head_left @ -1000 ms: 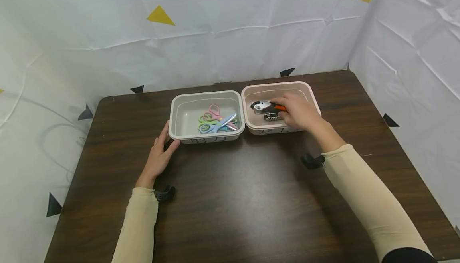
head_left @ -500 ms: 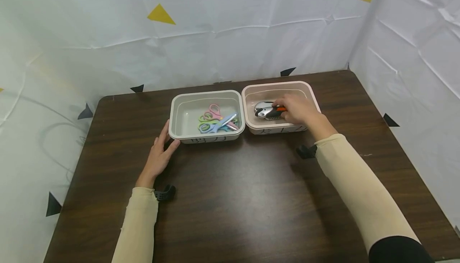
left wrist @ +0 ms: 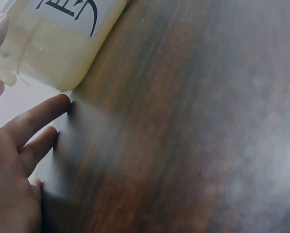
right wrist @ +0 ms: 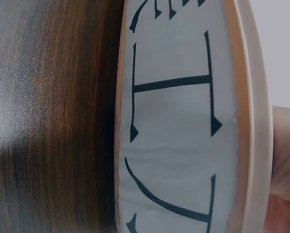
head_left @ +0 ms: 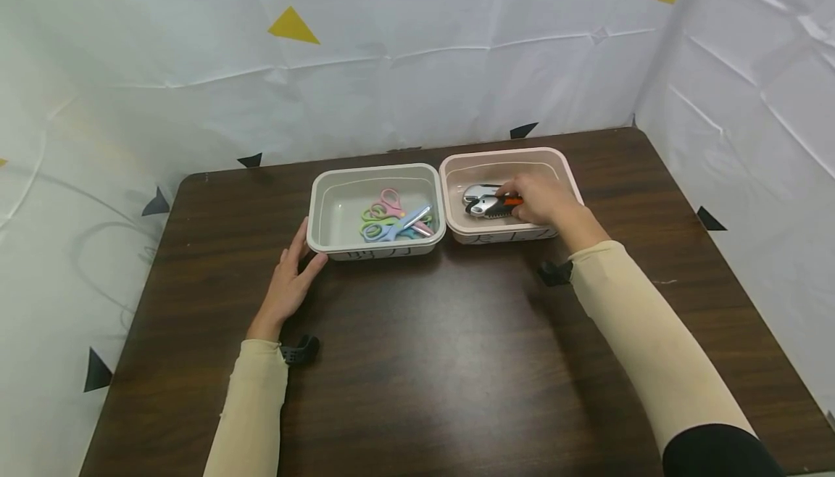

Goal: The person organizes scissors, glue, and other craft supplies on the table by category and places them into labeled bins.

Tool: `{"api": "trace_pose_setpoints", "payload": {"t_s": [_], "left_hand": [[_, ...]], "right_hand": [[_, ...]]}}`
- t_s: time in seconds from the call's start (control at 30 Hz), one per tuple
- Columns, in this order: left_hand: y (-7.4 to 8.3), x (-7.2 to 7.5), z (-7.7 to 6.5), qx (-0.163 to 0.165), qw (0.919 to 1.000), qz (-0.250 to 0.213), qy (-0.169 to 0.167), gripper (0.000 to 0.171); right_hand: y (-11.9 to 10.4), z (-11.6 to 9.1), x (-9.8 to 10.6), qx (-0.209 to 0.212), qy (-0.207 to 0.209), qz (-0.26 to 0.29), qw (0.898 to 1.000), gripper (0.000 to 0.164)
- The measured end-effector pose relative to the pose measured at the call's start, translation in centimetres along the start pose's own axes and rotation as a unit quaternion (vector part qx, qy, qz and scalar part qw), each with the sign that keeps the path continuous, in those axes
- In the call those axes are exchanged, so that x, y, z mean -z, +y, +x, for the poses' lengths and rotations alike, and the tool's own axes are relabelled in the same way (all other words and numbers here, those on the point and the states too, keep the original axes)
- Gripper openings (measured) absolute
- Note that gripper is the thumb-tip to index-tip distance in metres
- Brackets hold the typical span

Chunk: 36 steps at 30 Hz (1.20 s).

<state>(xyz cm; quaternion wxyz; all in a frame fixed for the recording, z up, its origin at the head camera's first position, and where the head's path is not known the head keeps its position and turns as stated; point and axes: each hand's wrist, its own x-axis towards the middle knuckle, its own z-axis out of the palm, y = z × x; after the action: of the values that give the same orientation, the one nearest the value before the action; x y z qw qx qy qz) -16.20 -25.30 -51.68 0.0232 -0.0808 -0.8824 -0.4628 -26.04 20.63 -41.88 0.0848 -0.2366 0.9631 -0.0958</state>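
My right hand point(head_left: 544, 200) reaches into the pink box point(head_left: 522, 233) and holds an orange-and-black utility knife point(head_left: 484, 206) by its handle. The knife's silver end points left, low in the box. Beside it lies another silver-headed cutter point(head_left: 478, 191), partly covered. At the left corner of the grey box point(head_left: 333, 181), my left hand point(head_left: 287, 285) rests with its fingers spread. Inside that box are pink scissors point(head_left: 389, 205), blue scissors point(head_left: 393, 229) and green scissors point(head_left: 367, 220), overlapping. The right wrist view has the box wall hiding most of the hand point(right wrist: 285, 165).
Both boxes stand side by side near the back of the dark wooden table point(head_left: 424, 361). Labels with black characters, such as the paper label point(right wrist: 174, 111), are on their front walls. A white sheet point(head_left: 417, 100) hangs behind the table.
My right hand has lowered the utility knife and shifted it slightly right, onto the other cutters in the pink box. The left hand stays where it was.
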Motion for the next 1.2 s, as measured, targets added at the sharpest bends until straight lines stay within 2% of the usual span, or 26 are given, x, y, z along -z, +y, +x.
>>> {"api": "trace_pose_setpoints", "payload": {"t_s": [0.47,0.6,0.73,0.93,1.1,1.2], "left_hand": [[0.2,0.0,0.0,-0.001,1.0,-0.005,-0.001,0.07],[0.2,0.0,0.1,-0.002,1.0,-0.006,-0.002,0.07],[0.3,0.0,0.1,-0.002,1.0,-0.005,-0.001,0.07],[0.4,0.0,0.0,-0.001,1.0,-0.008,-0.002,0.07],[0.3,0.0,-0.1,0.0,1.0,-0.009,0.001,0.071],[0.4,0.1,-0.1,0.0,1.0,-0.008,0.001,0.071]], "right_hand": [[0.0,-0.3,0.2,-0.029,-0.005,0.02,0.999,0.039],[0.1,-0.5,0.2,-0.053,0.006,0.043,0.998,0.032],[0.1,-0.8,0.2,-0.071,0.035,0.056,0.995,0.03],[-0.2,-1.9,0.1,-0.074,0.088,0.072,0.991,0.031],[-0.9,-3.5,0.2,-0.068,0.154,0.086,0.982,0.033],[-1.2,-4.5,0.2,-0.049,0.2,0.093,0.974,0.033]]}}
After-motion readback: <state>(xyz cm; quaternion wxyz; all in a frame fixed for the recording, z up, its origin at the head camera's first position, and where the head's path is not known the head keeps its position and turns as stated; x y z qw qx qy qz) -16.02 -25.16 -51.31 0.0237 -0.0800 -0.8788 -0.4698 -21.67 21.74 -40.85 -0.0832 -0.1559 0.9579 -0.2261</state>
